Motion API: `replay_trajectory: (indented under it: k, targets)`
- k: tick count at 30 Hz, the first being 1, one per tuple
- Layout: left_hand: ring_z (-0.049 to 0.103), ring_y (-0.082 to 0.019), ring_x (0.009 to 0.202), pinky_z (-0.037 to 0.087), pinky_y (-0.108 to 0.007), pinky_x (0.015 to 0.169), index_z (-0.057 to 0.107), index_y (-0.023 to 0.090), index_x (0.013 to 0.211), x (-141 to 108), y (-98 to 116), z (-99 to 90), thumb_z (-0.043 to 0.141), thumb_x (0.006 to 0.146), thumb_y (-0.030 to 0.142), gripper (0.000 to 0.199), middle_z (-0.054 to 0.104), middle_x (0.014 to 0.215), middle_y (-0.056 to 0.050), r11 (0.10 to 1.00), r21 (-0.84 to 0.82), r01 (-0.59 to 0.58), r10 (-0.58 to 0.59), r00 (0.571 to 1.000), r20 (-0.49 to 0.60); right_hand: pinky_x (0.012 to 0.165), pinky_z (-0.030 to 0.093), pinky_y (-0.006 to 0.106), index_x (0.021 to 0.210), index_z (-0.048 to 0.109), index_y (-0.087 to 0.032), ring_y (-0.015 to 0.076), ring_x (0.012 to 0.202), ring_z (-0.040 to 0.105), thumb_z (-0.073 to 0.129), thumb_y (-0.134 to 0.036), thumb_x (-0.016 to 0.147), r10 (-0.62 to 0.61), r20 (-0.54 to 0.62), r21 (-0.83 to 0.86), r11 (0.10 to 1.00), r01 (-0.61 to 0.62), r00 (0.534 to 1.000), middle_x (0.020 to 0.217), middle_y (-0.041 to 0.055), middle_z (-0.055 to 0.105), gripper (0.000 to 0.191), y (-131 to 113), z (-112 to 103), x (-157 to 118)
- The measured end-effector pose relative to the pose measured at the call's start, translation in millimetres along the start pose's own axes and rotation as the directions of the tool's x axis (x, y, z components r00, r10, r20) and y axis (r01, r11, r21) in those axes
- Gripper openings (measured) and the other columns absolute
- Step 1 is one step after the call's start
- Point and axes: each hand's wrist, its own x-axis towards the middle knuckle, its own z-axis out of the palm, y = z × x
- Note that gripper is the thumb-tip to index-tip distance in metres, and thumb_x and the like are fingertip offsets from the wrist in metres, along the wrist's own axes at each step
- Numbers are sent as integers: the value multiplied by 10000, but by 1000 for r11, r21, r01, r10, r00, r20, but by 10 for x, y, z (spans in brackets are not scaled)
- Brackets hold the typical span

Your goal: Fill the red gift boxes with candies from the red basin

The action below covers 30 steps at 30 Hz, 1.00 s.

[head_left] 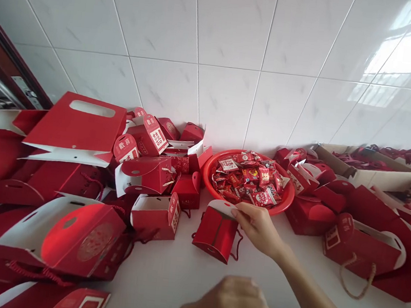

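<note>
A small red gift box (216,233) with dark red cord handles stands tilted on the white surface. My right hand (256,226) pinches the pale upper flap of this box between thumb and fingers. Closer to me, my left hand (231,306) appears blurred at the bottom of the head view, its fingers curled under and apart from the box. What it holds, if anything, is hidden. Just behind the box sits a round red plastic basket (209,174), filled with wrapped sweets (249,178) in mostly red packets.
Many red gift boxes (82,244), several with open tops, crowd the left side. More boxes (362,246) stand on the right, near a cardboard carton (382,177) holding red items. A tiled wall (226,92) rises behind; a door frame (13,60) is at far left.
</note>
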Motion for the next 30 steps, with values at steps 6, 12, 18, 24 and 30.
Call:
replay_trajectory:
  k: [6,12,18,24,30]
  targets:
    - [698,-204,926,570,-334,835,708,225,953,74,-47,-678,547,950,236,161,732,960,-68,975,151,166,-17,724,-689,508,370,227,734,558,-204,112,535,443,412,-401,1054,-44,-39,-10,999,44,998,608,-21,518,402,51,84,-65]
    - [657,-247,1149,535,-411,1011,750,239,992,16,-381,-814,593,893,259,187,663,1220,-80,908,112,404,-255,744,-617,490,414,221,799,627,-195,112,513,501,427,-365,1050,-37,-37,41,998,39,999,615,-7,586,363,114,287,-86]
    - [590,-281,1288,490,-457,1100,727,258,1135,-52,-411,-802,534,806,146,398,623,1352,-65,907,3,421,-365,788,-495,713,598,275,1275,605,-214,184,865,735,474,-226,1020,-84,-170,-30,996,80,982,1058,86,760,287,126,450,-208]
    - [495,-303,1392,419,-498,1167,655,252,1296,-62,-438,-723,504,798,110,539,548,1470,-81,888,-85,452,-431,752,-499,711,619,313,1288,619,-216,185,835,728,527,-175,976,-284,-236,-189,951,243,929,1323,165,639,328,11,446,-313]
    - [413,-312,1458,362,-510,1210,597,259,1392,-47,-423,-664,492,783,98,638,467,1558,-68,881,-102,463,-448,744,-496,780,617,402,1180,699,-187,267,1024,681,573,-347,969,-297,-151,-215,941,262,943,1381,204,573,293,-37,420,-316]
